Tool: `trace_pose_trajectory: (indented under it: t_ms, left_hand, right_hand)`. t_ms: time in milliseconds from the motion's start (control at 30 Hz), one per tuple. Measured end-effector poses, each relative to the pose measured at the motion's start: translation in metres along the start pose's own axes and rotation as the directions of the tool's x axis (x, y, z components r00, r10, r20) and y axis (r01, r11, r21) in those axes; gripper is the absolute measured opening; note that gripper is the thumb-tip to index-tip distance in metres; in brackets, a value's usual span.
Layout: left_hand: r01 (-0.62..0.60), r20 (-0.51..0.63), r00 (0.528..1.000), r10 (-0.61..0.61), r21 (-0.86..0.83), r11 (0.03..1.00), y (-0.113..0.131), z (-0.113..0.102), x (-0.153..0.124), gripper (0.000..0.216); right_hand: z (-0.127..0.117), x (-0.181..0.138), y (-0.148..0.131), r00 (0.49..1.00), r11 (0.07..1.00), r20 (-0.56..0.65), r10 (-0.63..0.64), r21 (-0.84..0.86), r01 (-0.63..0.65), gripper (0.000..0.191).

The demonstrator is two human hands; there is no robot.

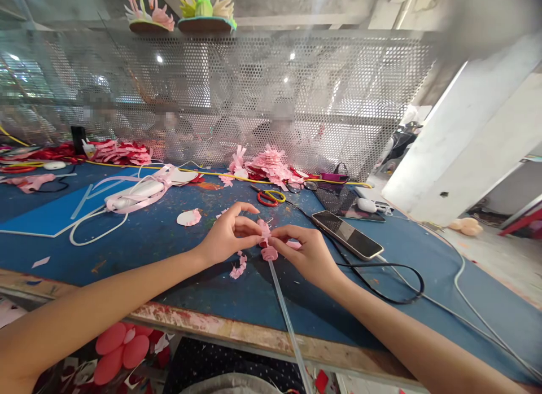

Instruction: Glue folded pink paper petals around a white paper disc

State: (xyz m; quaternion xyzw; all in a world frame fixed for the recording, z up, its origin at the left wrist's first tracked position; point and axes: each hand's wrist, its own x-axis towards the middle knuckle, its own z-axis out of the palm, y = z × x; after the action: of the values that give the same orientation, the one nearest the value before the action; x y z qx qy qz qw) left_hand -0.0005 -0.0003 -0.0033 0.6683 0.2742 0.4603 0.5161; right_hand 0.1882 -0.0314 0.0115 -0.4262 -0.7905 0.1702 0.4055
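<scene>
Pinching a pink fringed strip above the blue tabletop

Both hands meet near the middle of the tabletop [203,295], working on one pink fringed strip [265,231]. The left hand [231,236] has its grip clamped on the strip's left side, with the forefinger raised and reaching past it. The right hand [311,252] has its grip clamped on the other side, thumb and forefinger pressed together. Just below the strip sits a pink coiled rosette [269,253], at the far end of a translucent rod [283,303] that runs toward the person and beyond the table's edge.

Beside the left hand lies a curved pink scrap [238,266]; farther left is a white oval piece [184,218] with pink trim along one side. Beyond the hands rest scissors [273,197] with red and yellow handles. A smartphone [348,235] lies to the right, near a looped black cable [406,301]. A pink fringed pile [271,163] stands before the perforated metal screen [237,89].
</scene>
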Motion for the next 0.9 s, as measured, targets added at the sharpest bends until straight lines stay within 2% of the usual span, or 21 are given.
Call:
trace_pose_trajectory:
  t_ms: [600,900]
  left_hand:
    - [-0.099,0.004,0.995,0.1,0.196,0.976,0.0029,0.0034,-0.0046,0.04]
    - [-0.19,0.032,0.981,0.192,0.381,0.905,0.0058,0.0072,-0.009,0.04]
  right_hand:
    - [-0.0004,-0.0024,-0.0022,0.993,0.991,-0.014,-0.12,-0.055,0.119,0.011]
    - [0.0019,-0.0048,-0.004,0.979,0.974,-0.005,-0.205,-0.101,0.203,0.008]
